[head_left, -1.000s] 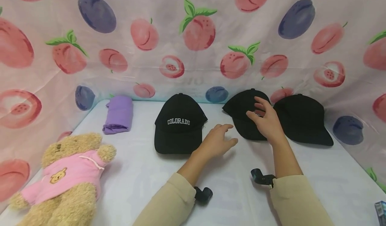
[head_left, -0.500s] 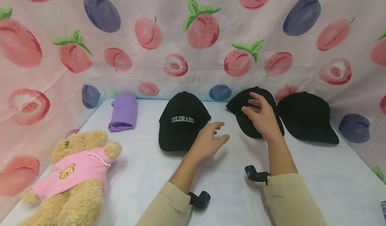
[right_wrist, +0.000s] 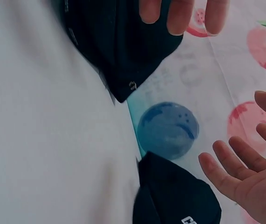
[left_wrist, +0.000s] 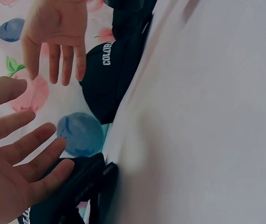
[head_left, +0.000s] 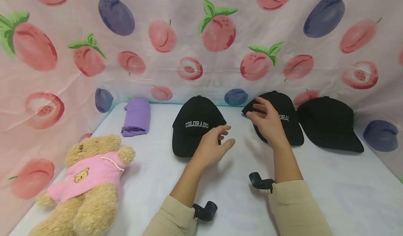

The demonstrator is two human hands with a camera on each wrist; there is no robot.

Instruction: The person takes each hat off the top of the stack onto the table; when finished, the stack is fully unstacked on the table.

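Note:
Three black caps stand on the white tabletop. The left cap (head_left: 196, 111) bears white COLORADO lettering. My left hand (head_left: 210, 145) is held in front of its right side, fingers loosely spread, holding nothing. My right hand (head_left: 268, 124) hovers in front of the middle cap (head_left: 290, 132), hiding part of its lettering; nothing is in its grasp. Beside that stands the right cap (head_left: 329, 124), showing no lettering. In the left wrist view, the left hand (left_wrist: 16, 158) has its fingers apart. In the right wrist view, the right hand (right_wrist: 256, 172) is likewise relaxed, apart from the middle cap (right_wrist: 174, 193).
A teddy bear (head_left: 94, 176) in a pink top lies at the left. Behind it sits a folded purple cloth (head_left: 136, 117). A fruit-patterned curtain (head_left: 195, 22) closes off the back and sides. A black wrist camera (head_left: 206, 211) sticks out from the left sleeve.
The head view has turned left, so the caps, bear and cloth appear farther right. Both hands have drifted left relative to the caps, uncovering some lettering on the middle cap.

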